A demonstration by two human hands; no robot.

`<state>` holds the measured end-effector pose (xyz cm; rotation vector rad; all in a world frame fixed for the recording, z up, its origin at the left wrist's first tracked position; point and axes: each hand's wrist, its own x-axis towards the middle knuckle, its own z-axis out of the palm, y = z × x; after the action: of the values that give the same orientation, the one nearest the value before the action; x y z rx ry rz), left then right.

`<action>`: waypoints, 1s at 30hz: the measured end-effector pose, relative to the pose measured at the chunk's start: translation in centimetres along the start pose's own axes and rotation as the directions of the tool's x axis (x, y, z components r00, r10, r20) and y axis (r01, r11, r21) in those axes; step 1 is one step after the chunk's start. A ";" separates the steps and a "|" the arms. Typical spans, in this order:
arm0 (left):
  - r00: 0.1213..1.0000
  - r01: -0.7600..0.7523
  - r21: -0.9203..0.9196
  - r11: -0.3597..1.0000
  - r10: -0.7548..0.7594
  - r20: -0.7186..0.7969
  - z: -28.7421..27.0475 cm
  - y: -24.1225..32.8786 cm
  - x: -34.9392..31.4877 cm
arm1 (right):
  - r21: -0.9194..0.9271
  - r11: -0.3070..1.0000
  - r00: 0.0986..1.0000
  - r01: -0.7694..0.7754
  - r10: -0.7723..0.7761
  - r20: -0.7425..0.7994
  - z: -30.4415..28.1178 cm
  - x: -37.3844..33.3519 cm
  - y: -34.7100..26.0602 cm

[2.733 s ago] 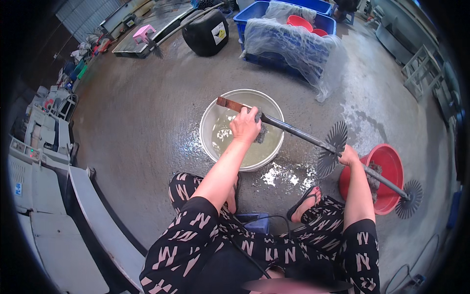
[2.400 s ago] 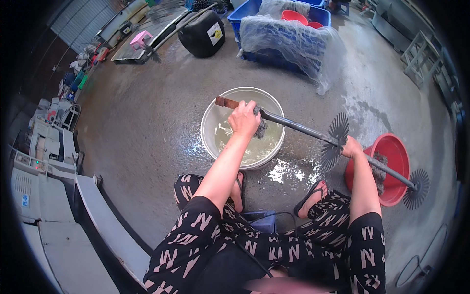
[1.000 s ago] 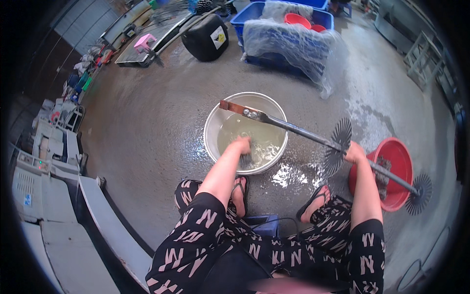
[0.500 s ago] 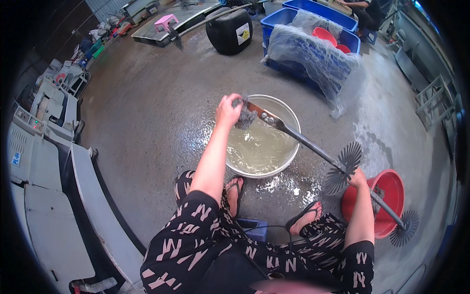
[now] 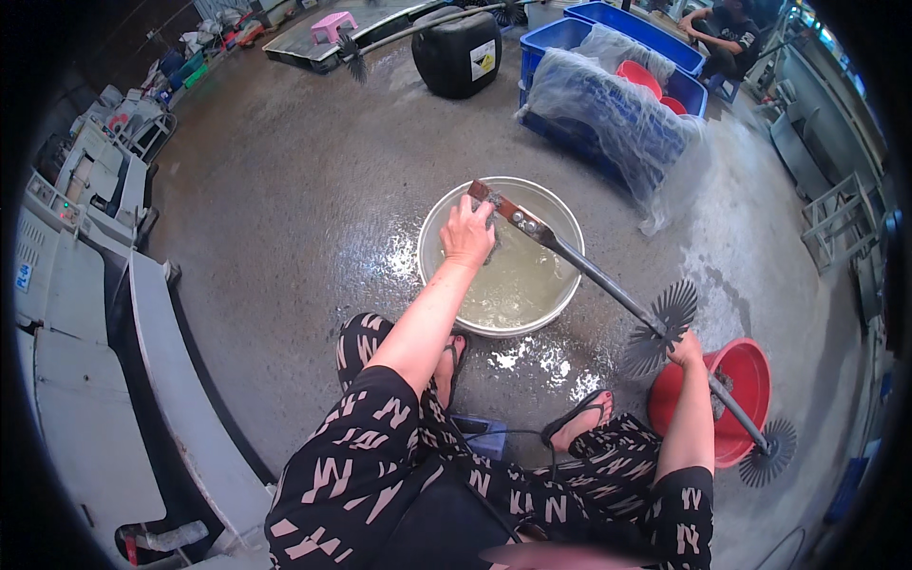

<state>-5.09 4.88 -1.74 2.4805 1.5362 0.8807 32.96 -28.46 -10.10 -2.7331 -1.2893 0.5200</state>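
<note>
A long dark metal rod [image 5: 603, 277] slants over a white bucket [image 5: 429, 285] of cloudy water, its flat rust-brown end [image 5: 503, 206] above the bucket. My left hand [image 5: 467, 233] is closed round a wad of grey steel wool at that end; the fingers mostly hide the wad. My right hand [image 5: 686, 350] grips the rod lower down, close beside a black slotted disc [image 5: 657, 330]. Another such disc [image 5: 768, 452] sits at the rod's right end. That part of the rod crosses over a red bucket [image 5: 752, 370] with grey material inside.
Blue bins [image 5: 594, 128] draped with thin plastic film stand ahead, holding red basins [image 5: 638, 76]. A black drum [image 5: 456, 59] and a pink stool [image 5: 332, 27] are farther back. Grey machinery [image 5: 71, 408] lines the left. A person [image 5: 727, 43] sits far right. The floor is wet.
My left hand has moved down along the flat end, from its tip, uncovering the brown tip. The steel wool is now mostly under my fingers. My right hand keeps its grip.
</note>
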 end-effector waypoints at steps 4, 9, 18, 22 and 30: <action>0.995 0.053 -0.010 0.999 -0.052 0.087 -0.9 -0.2 -0.1 | 0.027 0.999 0.999 -0.028 0.028 -0.019 0.5 0.0 0.5; 0.998 0.026 -0.071 0.997 -0.029 -0.050 0.1 0.6 0.4 | 0.102 0.995 1.000 -0.012 0.014 -0.021 -1.9 -1.7 -3.2; 0.752 0.255 0.146 0.956 -0.291 0.592 4.6 -2.3 -3.0 | 0.042 0.999 0.999 -0.033 0.032 0.007 -2.5 -2.0 -3.0; 0.687 0.225 0.162 0.961 -0.274 0.673 10.9 -4.4 -5.3 | 0.056 0.998 1.000 -0.003 0.002 0.016 -1.2 -0.7 -1.5; 0.748 0.169 -0.379 0.910 0.132 0.651 3.0 -1.2 -1.5 | 0.038 0.997 0.995 0.061 -0.064 0.071 4.1 2.7 5.4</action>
<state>-4.99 4.82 -5.32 2.0963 0.9845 0.2038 37.15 -30.21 -15.83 -2.6591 -1.3630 0.6355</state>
